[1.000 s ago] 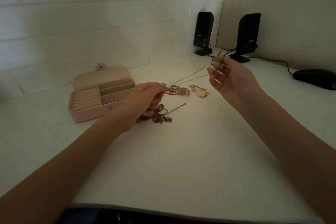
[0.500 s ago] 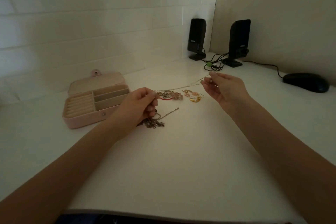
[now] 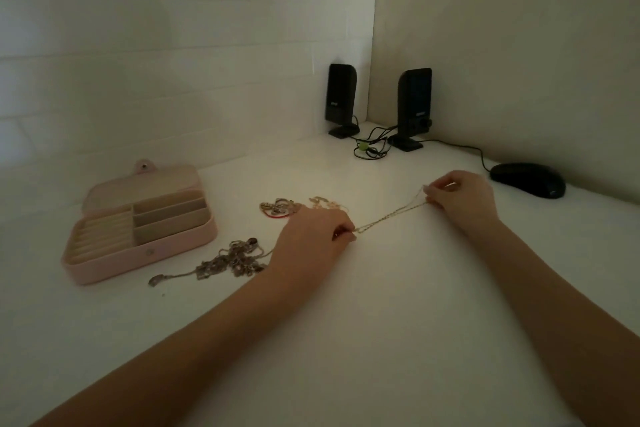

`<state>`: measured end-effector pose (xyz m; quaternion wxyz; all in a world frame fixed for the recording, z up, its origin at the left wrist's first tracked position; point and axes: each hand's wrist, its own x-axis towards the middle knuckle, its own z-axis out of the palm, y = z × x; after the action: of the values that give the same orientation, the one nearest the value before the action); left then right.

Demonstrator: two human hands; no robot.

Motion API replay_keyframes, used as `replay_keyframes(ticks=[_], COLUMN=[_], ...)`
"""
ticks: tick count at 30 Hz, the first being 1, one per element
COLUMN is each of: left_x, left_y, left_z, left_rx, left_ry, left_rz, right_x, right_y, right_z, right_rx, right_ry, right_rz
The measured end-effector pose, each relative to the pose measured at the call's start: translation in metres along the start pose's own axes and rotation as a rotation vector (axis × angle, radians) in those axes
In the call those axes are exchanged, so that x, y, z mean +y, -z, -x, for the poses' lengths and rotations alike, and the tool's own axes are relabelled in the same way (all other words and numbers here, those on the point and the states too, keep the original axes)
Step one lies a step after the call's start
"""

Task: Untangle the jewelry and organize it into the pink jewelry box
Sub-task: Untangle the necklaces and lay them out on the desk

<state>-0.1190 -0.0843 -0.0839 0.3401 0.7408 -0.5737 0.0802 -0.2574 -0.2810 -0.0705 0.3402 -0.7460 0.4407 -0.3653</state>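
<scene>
A thin gold chain is stretched low over the white desk between my two hands. My left hand pinches its near end, and my right hand pinches the far end. The pink jewelry box lies open at the left, its compartments bare. A tangle of silver chains lies between the box and my left hand. Behind my left hand sit a small cluster with a red band and some gold pieces, partly hidden by the hand.
Two black speakers stand in the far corner with looped cables between them. A black mouse lies at the right by the wall. The white desk spreads wide toward me.
Both hands have come down toward the desk with the gold chain, and the right hand has moved out to the right, pulling the chain straighter. The camera tilted up slightly.
</scene>
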Motion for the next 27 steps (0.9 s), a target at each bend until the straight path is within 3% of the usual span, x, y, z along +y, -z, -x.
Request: replay_keyframes(ticks=[7, 22, 27], left_x=[-0.009, 0.000, 0.005], left_y=[-0.008, 0.000, 0.004], left_z=[0.010, 0.011, 0.011], left_rx=[-0.008, -0.060, -0.215], left_ry=[-0.132, -0.062, -0.183], left_rz=[-0.082, -0.085, -0.070], right_x=[0.012, 0.018, 0.019], right_y=[-0.001, -0.011, -0.015], right_z=[-0.008, -0.017, -0.019], right_rx=[-0.021, 0.015, 0.034], right_ry=[0.055, 0.100, 0.168], right_rz=[0.075, 0.183, 0.203])
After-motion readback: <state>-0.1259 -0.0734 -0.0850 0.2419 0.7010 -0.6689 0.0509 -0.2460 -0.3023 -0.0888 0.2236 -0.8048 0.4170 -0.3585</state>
